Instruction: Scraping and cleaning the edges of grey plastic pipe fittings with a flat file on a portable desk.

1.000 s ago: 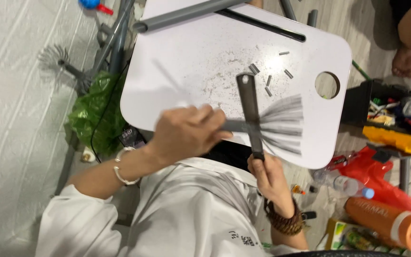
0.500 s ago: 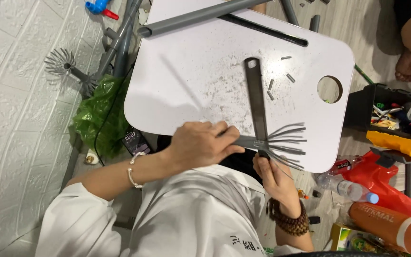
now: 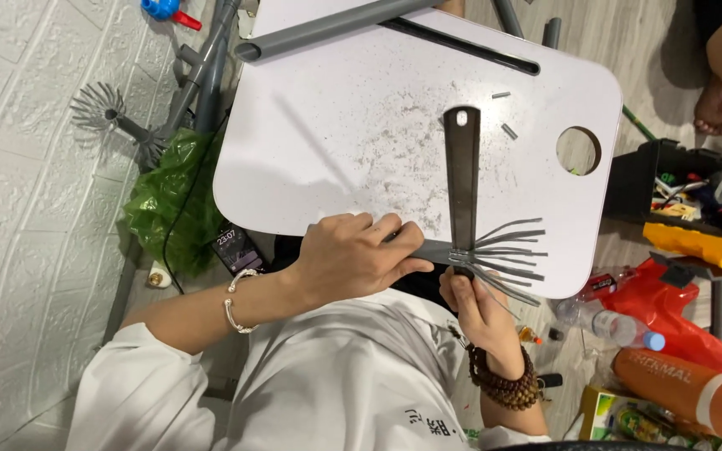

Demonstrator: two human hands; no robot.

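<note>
The left hand [image 3: 357,259] is closed around the handle of a fanned set of thin metal blades [image 3: 499,255] at the white bench's [image 3: 336,142] near edge; the right hand [image 3: 471,301] pinches the pivot just below. The long upright dark blade [image 3: 462,179] could swing shut and nip a finger, and the loose splayed leaves could bend.

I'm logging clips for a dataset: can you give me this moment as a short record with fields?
Left hand: grip shut on grey tube, at the table's near edge
Right hand: grip shut on the lower end of the dark flat bar
Bar: lies across the tube, where it splits
Strips: cut from the tube's end, fanned out
Table: white, with a round hole, grey shavings and small cut bits
Around: pipe at the far edge; green bag and phone on the left; orange bottle on the right
</note>
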